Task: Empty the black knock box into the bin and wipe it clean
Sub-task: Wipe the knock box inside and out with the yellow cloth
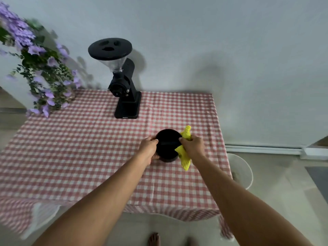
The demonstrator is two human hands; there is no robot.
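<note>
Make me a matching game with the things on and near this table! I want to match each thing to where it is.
Things:
1. knock box
2. yellow cloth
3. grinder
4. bin

Places:
A. on the floor, right of the table
B. at the back of the table, near the wall
C. in the right hand, against the box's side
D. on the checked tablecloth, held by the left hand

Pairs: 1-D, 2-C, 3-B, 4-A
</note>
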